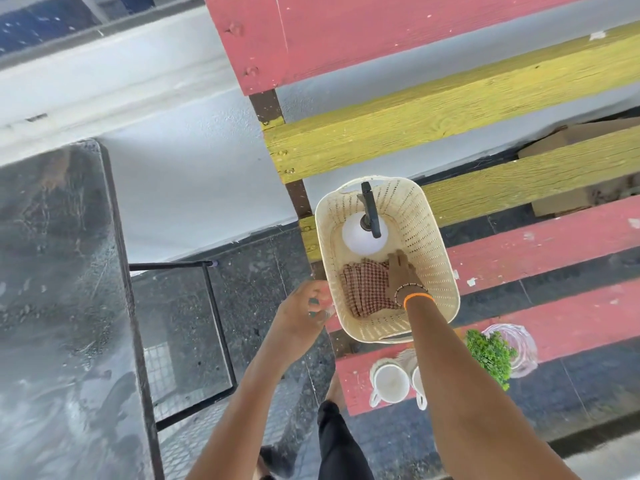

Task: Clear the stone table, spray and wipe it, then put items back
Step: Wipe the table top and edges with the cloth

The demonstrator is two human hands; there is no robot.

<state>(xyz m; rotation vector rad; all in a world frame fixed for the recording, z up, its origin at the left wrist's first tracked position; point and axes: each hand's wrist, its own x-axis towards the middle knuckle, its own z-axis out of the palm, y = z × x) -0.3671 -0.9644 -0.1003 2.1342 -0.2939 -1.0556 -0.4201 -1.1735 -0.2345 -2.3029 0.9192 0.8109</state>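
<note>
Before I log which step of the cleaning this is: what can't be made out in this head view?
- Second cup: mostly covered by the right forearm.
- Checked cloth in the basket: right hand lies on it; a grip can't be told.
- Left hand: something small in its curled fingers, too blurred to name.
- Stone table: cut off by the left and bottom edges.

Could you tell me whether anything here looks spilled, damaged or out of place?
Nothing looks spilled. The stone table shows wet streaks, and the bench paint is chipped. The spray bottle and checked cloth sit in the basket.
</note>
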